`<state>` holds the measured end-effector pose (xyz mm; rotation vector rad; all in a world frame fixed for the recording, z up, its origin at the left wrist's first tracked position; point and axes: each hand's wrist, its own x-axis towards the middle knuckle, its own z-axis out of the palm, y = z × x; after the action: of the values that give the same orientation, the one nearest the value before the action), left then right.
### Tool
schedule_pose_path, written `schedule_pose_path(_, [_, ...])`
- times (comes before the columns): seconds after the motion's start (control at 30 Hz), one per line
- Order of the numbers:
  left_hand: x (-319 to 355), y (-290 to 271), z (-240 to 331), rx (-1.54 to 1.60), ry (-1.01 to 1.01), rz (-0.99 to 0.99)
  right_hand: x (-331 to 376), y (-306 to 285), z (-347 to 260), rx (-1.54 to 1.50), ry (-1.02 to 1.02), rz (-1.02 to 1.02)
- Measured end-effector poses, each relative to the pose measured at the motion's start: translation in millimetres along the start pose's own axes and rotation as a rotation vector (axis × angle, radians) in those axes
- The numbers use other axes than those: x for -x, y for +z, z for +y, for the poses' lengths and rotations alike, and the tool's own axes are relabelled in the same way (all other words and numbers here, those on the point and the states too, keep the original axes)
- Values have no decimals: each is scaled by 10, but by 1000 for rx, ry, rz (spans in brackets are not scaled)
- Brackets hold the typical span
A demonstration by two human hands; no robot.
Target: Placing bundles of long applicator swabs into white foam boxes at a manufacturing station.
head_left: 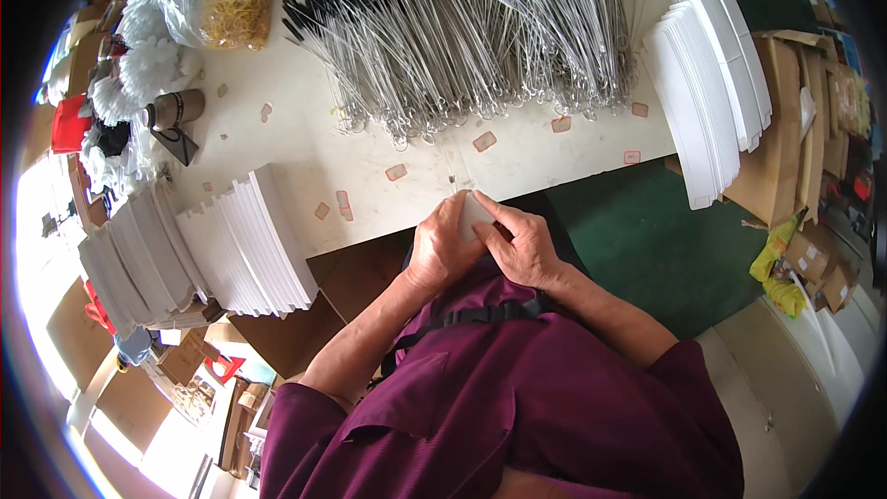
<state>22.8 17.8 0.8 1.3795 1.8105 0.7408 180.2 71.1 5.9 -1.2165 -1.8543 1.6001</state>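
Looking down from the head view, the cream worktable (554, 152) ends at a near edge that runs just beyond the two hands, so both hands hang off the table, over the person's lap. To the right of that edge lies an open stretch of green floor (647, 240); the table strip directly ahead of the hands carries only small pink-bordered labels (484, 140). Beyond them a broad heap of wire-handled brushes (480, 37) covers the middle of the table. One stack of white cards (249, 245) sits at the near-left corner, overhanging the edge, and a second stack of white cards (711, 83) stands at the right end. A bag of rubber bands (236, 11) lies at the far left. Cardboard boxes (785, 129) crowd the floor to the right.

Both forearms enter from below in maroon sleeves and meet at the centre. The left hand (442, 249) is curled, its fingers wrapped under a small white card (474, 212). The right hand (523, 245) lies against it, thumb and forefinger pinching the card's upper edge. The card is held between both hands, just short of the table edge. A thin wire (452, 180) rises from the hands over the table edge.
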Motion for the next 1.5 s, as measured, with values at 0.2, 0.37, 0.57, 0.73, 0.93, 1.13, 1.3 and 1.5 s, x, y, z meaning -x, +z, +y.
schedule_pose_path(0.2, [-21,-8,1,-45,-9,-11,-30,32,28,-111,69,25])
schedule_pose_path(0.37, [-129,-208,28,-130,-30,-169,-88,78,208,-412,303,104])
schedule_pose_path(0.57, [26,-515,-435,-356,27,-215,-154,-9,392,-298,392,67])
schedule_pose_path(0.73, [-166,-688,-692,-590,130,-197,-145,67,654,-144,376,16])
schedule_pose_path(0.93, [-300,-683,-726,-476,235,-12,-219,-26,708,-70,416,-22])
schedule_pose_path(1.13, [-893,-375,-590,-371,47,73,-253,11,829,-70,398,9])
schedule_pose_path(1.3, [-1056,-286,-664,-409,-9,-5,-248,-7,865,-68,373,-7])
schedule_pose_path(1.5, [-942,-431,-343,-104,67,142,-338,-95,748,-142,360,15])
